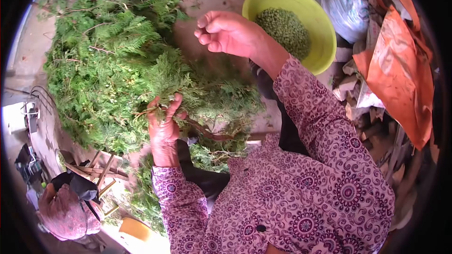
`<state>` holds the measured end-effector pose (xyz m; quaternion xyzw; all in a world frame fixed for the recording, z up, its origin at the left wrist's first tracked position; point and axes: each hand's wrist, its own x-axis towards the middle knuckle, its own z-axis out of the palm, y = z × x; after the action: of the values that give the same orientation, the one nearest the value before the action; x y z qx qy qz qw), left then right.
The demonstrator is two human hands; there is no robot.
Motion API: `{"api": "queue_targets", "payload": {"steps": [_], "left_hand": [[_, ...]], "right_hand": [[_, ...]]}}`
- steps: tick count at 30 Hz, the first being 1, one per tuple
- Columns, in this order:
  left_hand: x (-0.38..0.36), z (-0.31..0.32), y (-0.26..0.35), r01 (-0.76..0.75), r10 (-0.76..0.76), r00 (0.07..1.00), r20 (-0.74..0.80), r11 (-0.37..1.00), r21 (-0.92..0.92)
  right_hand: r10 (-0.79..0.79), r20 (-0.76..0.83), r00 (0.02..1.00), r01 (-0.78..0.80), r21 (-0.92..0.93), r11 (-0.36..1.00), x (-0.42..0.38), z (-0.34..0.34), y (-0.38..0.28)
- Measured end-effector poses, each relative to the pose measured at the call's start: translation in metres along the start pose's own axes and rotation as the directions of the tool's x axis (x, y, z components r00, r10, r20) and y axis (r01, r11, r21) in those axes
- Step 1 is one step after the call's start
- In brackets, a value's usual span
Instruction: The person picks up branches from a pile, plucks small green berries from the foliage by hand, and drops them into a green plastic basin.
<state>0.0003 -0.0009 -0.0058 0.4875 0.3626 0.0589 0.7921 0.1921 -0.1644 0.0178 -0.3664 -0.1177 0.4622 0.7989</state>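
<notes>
Feathery green branches (103,66) lie in a large heap on the floor. My left hand (165,122) is closed round the stem end of a leafy sprig (169,75) at the heap's right side. Higher up, my right hand (223,30) hangs in the air beside a yellow-green basin (325,42), its fingers curled in toward the thumb; whether something small is between them is too small to tell. Small green cones or berries (285,30) are gathered in the basin.
A white sack (343,4) stands right of the basin, with an orange sheet (400,75) and wood pieces beyond. At lower left, another person (70,211) is near a wooden frame (106,171) and a yellow container (134,229).
</notes>
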Motion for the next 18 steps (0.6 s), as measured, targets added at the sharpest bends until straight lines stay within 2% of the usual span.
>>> {"api": "queue_targets", "payload": {"steps": [2,7,9,12,14,16,18], "left_hand": [[0.001,0.000,0.000,0.003,-0.003,1.000,0.024,0.999,-0.034],[0.003,0.002,-0.001,-0.052,0.048,0.995,0.087,0.998,0.040],[0.011,-0.009,-0.006,-0.057,0.055,0.994,0.090,0.998,0.022],[0.016,-0.019,-0.004,-0.105,0.102,0.991,0.091,0.994,0.028],[0.015,-0.019,0.003,-0.151,0.140,0.980,0.144,0.986,0.071],[0.007,-0.013,0.005,-0.154,0.148,0.985,0.091,0.986,0.068],[0.005,-0.011,0.003,-0.157,0.155,0.986,0.064,0.987,0.021]], "right_hand": [[0.005,0.013,1.000,-0.005,-0.032,0.999,-0.003,-0.005,0.000],[0.065,0.071,0.995,-0.058,-0.091,0.994,-0.017,-0.018,0.001],[0.042,-0.021,0.999,-0.045,-0.159,0.986,-0.027,-0.026,0.002],[0.001,-0.085,0.996,-0.014,-0.160,0.987,-0.046,-0.038,0.002],[-0.009,-0.091,0.996,-0.007,-0.182,0.983,-0.059,-0.041,-0.003],[-0.063,-0.178,0.982,0.029,-0.186,0.982,-0.066,-0.052,-0.009],[-0.081,-0.180,0.980,0.045,-0.196,0.980,-0.069,-0.062,-0.013]]}}
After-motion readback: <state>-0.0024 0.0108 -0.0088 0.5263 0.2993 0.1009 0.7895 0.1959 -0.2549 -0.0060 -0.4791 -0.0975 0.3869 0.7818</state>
